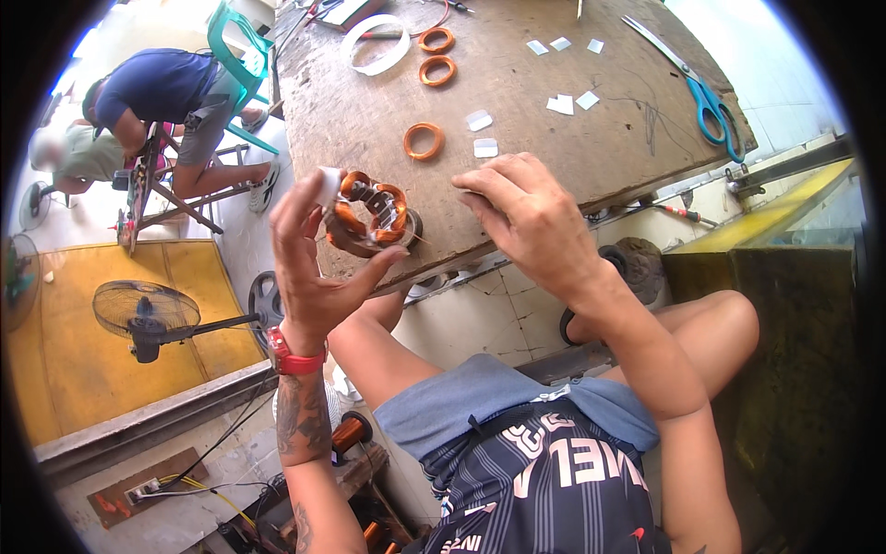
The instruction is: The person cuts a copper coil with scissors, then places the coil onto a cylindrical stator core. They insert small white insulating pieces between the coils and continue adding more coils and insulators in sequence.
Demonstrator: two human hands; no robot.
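Left fingers (pixel 292 205) pinched the copper-wound ring core (pixel 396 222) at the near edge of the desk (pixel 526 97), right fingers (pixel 506 178) curled close together, whether on anything could not be told; a one-handed slip might have dropped or dented the core.

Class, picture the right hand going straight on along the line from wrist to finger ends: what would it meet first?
Probably the loose orange coil ring lying on the table, just beyond the right hand. The hand's height is unclear, though, so it might pass above the ring.
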